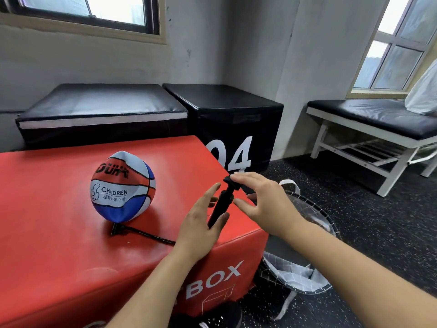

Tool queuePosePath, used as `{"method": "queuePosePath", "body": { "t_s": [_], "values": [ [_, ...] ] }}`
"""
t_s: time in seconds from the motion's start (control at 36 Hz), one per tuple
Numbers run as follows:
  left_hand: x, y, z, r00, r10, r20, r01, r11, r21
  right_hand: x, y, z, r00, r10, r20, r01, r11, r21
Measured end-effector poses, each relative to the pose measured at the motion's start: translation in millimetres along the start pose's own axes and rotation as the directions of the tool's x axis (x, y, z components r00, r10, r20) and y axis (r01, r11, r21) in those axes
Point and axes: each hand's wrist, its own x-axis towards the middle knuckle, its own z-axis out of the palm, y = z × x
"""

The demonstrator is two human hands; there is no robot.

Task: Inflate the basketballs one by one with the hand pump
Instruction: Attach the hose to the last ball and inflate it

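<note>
We see the slim black hand pump [222, 205] standing tilted between our hands, its long axis rising from near-left to far-right at the right edge of the red padded box [59, 209]. Our left hand [201, 223] is spread with straight fingers beside the barrel; our right hand [264, 202] hovers spread, fingertips at the handle top. The crumpled red, white and blue basketball [123, 185] sits left, hose [146, 235] attached. The right hand is nearer the handle.

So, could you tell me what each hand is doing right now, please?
Left hand: open, fingers straight beside the pump.
Right hand: open, fingertips at the pump's handle.
</note>
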Motion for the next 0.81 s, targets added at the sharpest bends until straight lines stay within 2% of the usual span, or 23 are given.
{"method": "queuePosePath", "body": {
  "t_s": [0.11, 0.36, 0.58, 0.69, 0.81],
  "values": [
    [-0.7, -0.6, -1.6, 1.000, -0.007, -0.006, 0.007, 1.000, 0.005, -2.0, -1.3, 2.1, 1.000, 0.006, 0.031, -0.006, 1.000, -0.008],
    [-5.2, 9.1, 2.5, 0.999, 0.011, 0.044, -0.011, 1.000, -0.001, -10.1, 0.1, -1.9, 0.999, 0.040, -0.014, -0.040, 0.999, -0.035],
    [-4.8, 14.1, 11.8, 0.999, 0.013, 0.033, -0.014, 0.999, 0.050, -23.1, -2.0, -10.5, 0.998, 0.049, -0.051, -0.047, 0.998, 0.034],
    [-4.4, 14.6, 12.0, 0.999, 0.013, 0.030, -0.015, 0.998, 0.059, -22.6, -9.8, -29.5, 0.981, 0.051, -0.187, -0.026, 0.990, 0.136],
    [-3.5, 17.1, 11.9, 1.000, -0.001, 0.019, 0.000, 0.999, 0.045, -21.1, -19.1, -58.7, 0.922, 0.059, -0.382, 0.034, 0.972, 0.233]
  ]
}}
